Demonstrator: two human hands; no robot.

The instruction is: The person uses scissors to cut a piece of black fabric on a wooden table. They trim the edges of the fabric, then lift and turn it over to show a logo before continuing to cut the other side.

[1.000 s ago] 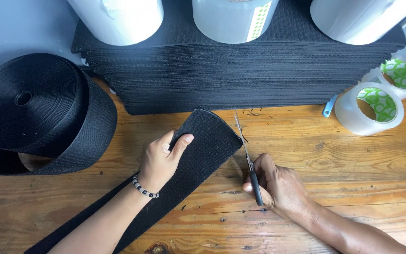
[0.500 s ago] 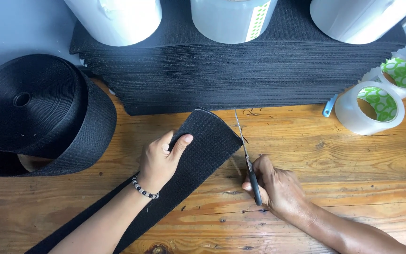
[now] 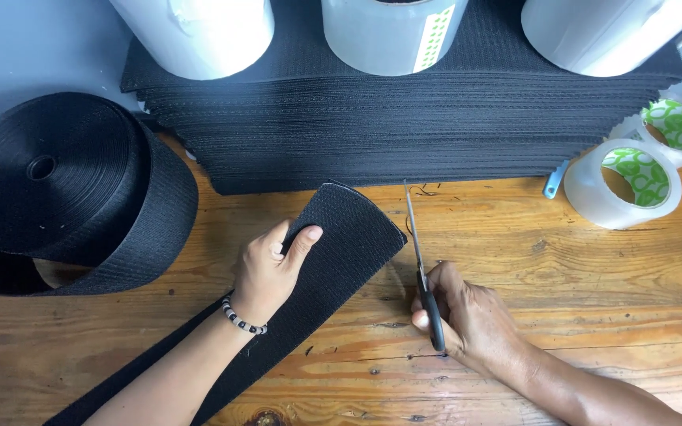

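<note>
Hands work over a wooden counter point(image 3: 593, 276). Left hand point(image 3: 266, 272) presses flat, fingers spread open, on a wide black webbing strap point(image 3: 341, 244) running diagonally across the counter. Right hand point(image 3: 467, 315) is closed around scissors point(image 3: 424, 276), blades just beside the strap's end. Stacked black strips point(image 3: 404, 126) lie behind, near the strap.

I saw the left hand point(image 3: 271, 268) pressing the black strap point(image 3: 341, 237) flat (its end curling upward) while the right hand point(image 3: 467, 315) gripped scissors point(image 3: 420, 260) beside it.
</note>
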